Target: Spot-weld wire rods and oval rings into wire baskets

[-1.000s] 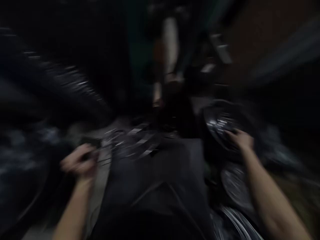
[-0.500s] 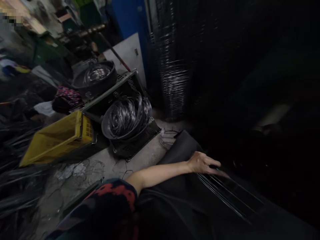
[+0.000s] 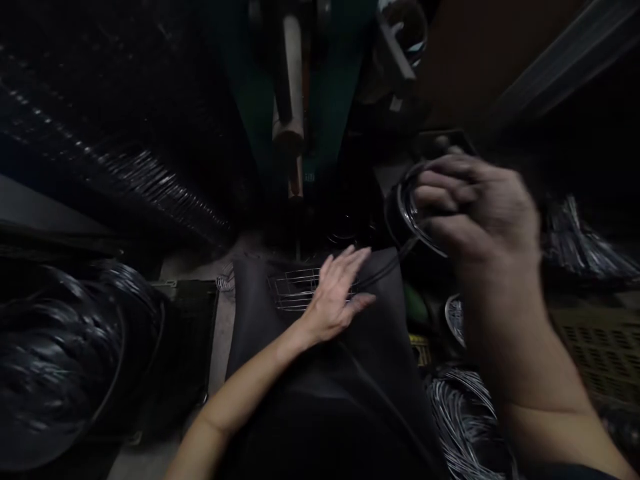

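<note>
My left hand (image 3: pixel 337 297) lies with fingers stretched out over a small wire grid (image 3: pixel 295 288), which rests on the dark apron (image 3: pixel 325 413) across my lap. The hand covers the grid's right side. Raised at the right, my right hand (image 3: pixel 480 207) has its fingers curled around a bunch of thin metal wire rings (image 3: pixel 400 207). The rings hang out on the hand's left side and are blurred by motion. A dark strand runs from near them down toward the grid.
Ahead stands a dark green machine (image 3: pixel 245 73) with a downward-pointing rod (image 3: pixel 289 133). A basin (image 3: pixel 117 373) of wire coils is at left. On the right are a heap of wire rings (image 3: pixel 460 420), a wire bundle (image 3: pixel 585 247) and a yellowish crate (image 3: pixel 595 347).
The view has swung right, from the crates and basins to the machine. My right hand has come into view with the wire rings. My left hand remains over the lap.
</note>
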`<state>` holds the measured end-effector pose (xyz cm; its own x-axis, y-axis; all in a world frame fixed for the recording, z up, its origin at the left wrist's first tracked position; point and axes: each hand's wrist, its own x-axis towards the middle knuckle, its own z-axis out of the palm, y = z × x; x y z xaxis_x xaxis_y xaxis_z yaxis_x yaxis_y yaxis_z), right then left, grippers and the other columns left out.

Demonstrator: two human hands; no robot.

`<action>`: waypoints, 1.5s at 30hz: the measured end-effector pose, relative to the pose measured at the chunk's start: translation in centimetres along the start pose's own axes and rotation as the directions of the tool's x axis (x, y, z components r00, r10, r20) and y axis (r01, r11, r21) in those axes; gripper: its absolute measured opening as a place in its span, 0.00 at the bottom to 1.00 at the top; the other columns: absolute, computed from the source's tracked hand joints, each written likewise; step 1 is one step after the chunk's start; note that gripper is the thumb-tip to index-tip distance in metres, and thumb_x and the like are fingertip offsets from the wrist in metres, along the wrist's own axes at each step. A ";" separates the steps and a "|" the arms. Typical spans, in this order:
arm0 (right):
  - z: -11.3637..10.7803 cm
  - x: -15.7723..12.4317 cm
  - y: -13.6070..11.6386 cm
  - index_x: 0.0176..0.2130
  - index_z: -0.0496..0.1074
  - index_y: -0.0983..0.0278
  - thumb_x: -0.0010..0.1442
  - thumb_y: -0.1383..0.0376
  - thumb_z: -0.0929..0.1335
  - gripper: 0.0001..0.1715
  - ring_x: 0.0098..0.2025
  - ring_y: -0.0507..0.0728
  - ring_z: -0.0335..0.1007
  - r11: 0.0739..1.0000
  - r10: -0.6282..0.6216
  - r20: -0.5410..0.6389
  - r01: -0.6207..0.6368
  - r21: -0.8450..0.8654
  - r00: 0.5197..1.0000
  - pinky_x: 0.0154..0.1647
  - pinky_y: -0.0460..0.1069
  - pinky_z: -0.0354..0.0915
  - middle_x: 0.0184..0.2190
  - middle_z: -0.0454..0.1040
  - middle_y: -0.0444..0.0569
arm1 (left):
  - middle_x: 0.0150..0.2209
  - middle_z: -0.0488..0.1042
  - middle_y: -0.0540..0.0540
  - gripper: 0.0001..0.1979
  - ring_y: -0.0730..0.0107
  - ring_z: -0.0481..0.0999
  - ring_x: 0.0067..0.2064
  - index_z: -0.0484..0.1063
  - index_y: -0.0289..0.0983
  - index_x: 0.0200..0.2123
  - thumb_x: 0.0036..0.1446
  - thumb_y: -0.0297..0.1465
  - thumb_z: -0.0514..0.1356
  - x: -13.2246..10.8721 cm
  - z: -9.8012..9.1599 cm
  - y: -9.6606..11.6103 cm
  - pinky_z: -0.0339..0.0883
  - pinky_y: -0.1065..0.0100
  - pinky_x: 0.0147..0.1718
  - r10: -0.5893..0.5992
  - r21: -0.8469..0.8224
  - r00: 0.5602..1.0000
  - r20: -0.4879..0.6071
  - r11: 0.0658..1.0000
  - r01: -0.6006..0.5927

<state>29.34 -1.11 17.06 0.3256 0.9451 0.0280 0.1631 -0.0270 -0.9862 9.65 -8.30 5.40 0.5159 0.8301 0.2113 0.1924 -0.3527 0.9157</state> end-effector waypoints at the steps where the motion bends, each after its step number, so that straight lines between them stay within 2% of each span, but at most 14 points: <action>1: 0.9 0.1 -0.6 0.37 0.68 0.74 0.67 0.67 0.47 0.28 0.27 0.37 0.62 0.994 0.046 0.053 -0.051 0.099 0.998 0.28 0.45 0.53 0.31 0.68 0.33 | 0.52 0.73 0.39 0.30 0.57 0.70 0.55 0.63 0.40 0.60 0.63 0.51 0.47 0.1 0.6 0.5 0.58 0.56 0.56 -0.036 -0.074 0.998 0.044 0.997 0.039; 3: 3.3 0.1 -0.7 0.32 0.69 0.72 0.67 0.66 0.51 0.24 0.25 0.37 0.61 0.954 0.097 0.173 -0.141 0.266 0.980 0.25 0.42 0.52 0.28 0.67 0.33 | 0.32 0.74 0.46 0.25 0.67 0.73 0.35 0.69 0.38 0.53 0.66 0.48 0.45 0.0 1.1 0.5 0.65 0.66 0.41 -0.149 -0.193 0.987 0.059 0.968 0.157; 5: 5.4 -0.5 0.6 0.30 0.70 0.68 0.66 0.61 0.60 0.18 0.26 0.42 0.66 0.933 0.072 0.255 -0.156 0.325 0.964 0.25 0.41 0.57 0.26 0.70 0.37 | 0.22 0.64 0.52 0.23 0.74 0.64 0.24 0.71 0.38 0.47 0.66 0.46 0.45 -0.4 0.8 0.0 0.61 0.71 0.30 -0.275 -0.249 0.961 -0.034 0.934 0.258; 8: 7.0 -3.0 4.6 0.32 0.73 0.65 0.58 0.56 0.69 0.14 0.32 0.51 0.70 0.964 0.027 0.368 -0.121 0.235 0.929 0.31 0.46 0.65 0.28 0.74 0.44 | 0.21 0.61 0.54 0.20 0.76 0.61 0.24 0.71 0.37 0.38 0.65 0.45 0.48 -1.0 -0.4 -0.6 0.56 0.72 0.28 -0.380 -0.241 0.907 -0.184 0.912 0.333; 12: 6.9 -6.3 9.3 0.31 0.74 0.65 0.55 0.54 0.70 0.15 0.34 0.54 0.70 1.000 0.024 0.370 -0.027 0.002 0.929 0.38 0.49 0.64 0.30 0.75 0.46 | 0.23 0.66 0.52 0.21 0.77 0.62 0.23 0.66 0.36 0.29 0.63 0.47 0.51 -1.8 -0.9 -1.1 0.56 0.72 0.26 -0.457 -0.304 0.884 -0.093 0.859 0.412; 17: 7.7 -6.2 10.7 0.29 0.72 0.64 0.56 0.52 0.68 0.18 0.32 0.53 0.66 0.995 0.000 0.278 0.029 -0.100 0.960 0.35 0.49 0.62 0.28 0.72 0.45 | 0.20 0.60 0.56 0.22 0.80 0.55 0.17 0.65 0.37 0.41 0.61 0.51 0.51 -3.0 -0.4 -2.7 0.46 0.75 0.16 -0.612 -0.588 0.775 -0.158 0.689 0.424; 20: 8.6 -6.2 10.6 0.32 0.71 0.64 0.54 0.49 0.70 0.20 0.28 0.51 0.63 0.995 0.090 0.272 -0.100 0.022 0.958 0.30 0.47 0.62 0.26 0.69 0.44 | 0.19 0.53 0.58 0.21 0.81 0.51 0.18 0.65 0.37 0.38 0.59 0.50 0.54 -3.1 0.1 -2.9 0.45 0.76 0.17 -0.639 -0.598 0.750 -0.171 0.672 0.436; 24: 8.7 -7.1 10.6 0.39 0.73 0.65 0.46 0.48 0.74 0.28 0.22 0.47 0.59 0.881 0.330 0.550 -0.459 0.111 0.767 0.22 0.44 0.58 0.22 0.65 0.40 | 0.19 0.53 0.58 0.20 0.81 0.51 0.18 0.64 0.37 0.32 0.59 0.50 0.55 -2.9 0.3 -2.3 0.50 0.75 0.19 -0.639 -0.567 0.763 -0.096 0.665 0.486; 26: 8.3 -7.1 10.6 0.34 0.74 0.66 0.45 0.48 0.75 0.27 0.21 0.46 0.59 0.856 0.386 0.627 -0.517 0.032 0.677 0.22 0.43 0.58 0.21 0.66 0.41 | 0.19 0.58 0.55 0.21 0.78 0.58 0.19 0.66 0.36 0.31 0.62 0.48 0.52 -3.3 -0.4 -1.9 0.57 0.73 0.22 -0.599 -0.432 0.800 -0.035 0.731 0.529; 29: 7.7 -6.0 10.6 0.29 0.73 0.66 0.44 0.48 0.76 0.26 0.23 0.47 0.63 0.872 0.382 0.601 -0.489 0.017 0.702 0.22 0.42 0.60 0.23 0.70 0.44 | 0.37 0.75 0.45 0.19 0.65 0.75 0.39 0.72 0.37 0.43 0.64 0.45 0.51 -5.0 -2.7 -2.3 0.69 0.64 0.41 -0.442 -0.100 0.893 -0.087 0.896 0.433; 32: 7.9 -4.0 10.8 0.30 0.71 0.65 0.46 0.48 0.76 0.25 0.22 0.47 0.64 0.885 0.342 0.536 -0.456 0.091 0.771 0.21 0.42 0.61 0.23 0.70 0.44 | 0.62 0.60 0.37 0.35 0.48 0.58 0.64 0.57 0.41 0.63 0.56 0.47 0.61 -7.5 -4.8 -5.0 0.53 0.45 0.61 -0.218 0.299 0.957 -0.192 0.916 0.269; 35: 9.3 -2.0 11.4 0.31 0.70 0.66 0.50 0.50 0.75 0.22 0.21 0.47 0.63 0.891 0.342 0.494 -0.442 0.099 0.800 0.19 0.42 0.62 0.22 0.69 0.44 | 0.63 0.54 0.32 0.48 0.36 0.51 0.66 0.48 0.41 0.66 0.47 0.50 0.66 -8.8 -5.4 -9.6 0.43 0.33 0.60 -0.067 0.549 0.992 -0.109 0.828 0.117; 39: 11.4 0.2 12.2 0.31 0.68 0.65 0.53 0.58 0.75 0.17 0.22 0.47 0.65 0.879 0.385 0.473 -0.471 0.073 0.792 0.22 0.42 0.64 0.22 0.70 0.44 | 0.53 0.64 0.36 0.49 0.49 0.67 0.55 0.41 0.41 0.66 0.50 0.49 0.65 -6.6 -5.6 -13.7 0.54 0.41 0.58 0.164 0.549 0.977 -0.133 0.833 -0.065; 45: 12.8 3.5 11.2 0.35 0.66 0.65 0.55 0.60 0.73 0.15 0.18 0.45 0.58 0.918 0.293 0.443 -0.380 0.118 0.847 0.16 0.41 0.53 0.22 0.69 0.42 | 0.51 0.66 0.39 0.52 0.54 0.68 0.52 0.40 0.43 0.65 0.47 0.50 0.67 -1.7 -8.7 -12.7 0.58 0.48 0.55 0.347 0.458 0.927 -0.143 0.854 -0.249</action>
<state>20.44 6.07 4.03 -0.0889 0.9370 -0.3379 -0.0842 -0.3451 -0.9348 -0.99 -1.45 -3.63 0.4260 0.7090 0.5620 0.4181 -0.7052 0.5727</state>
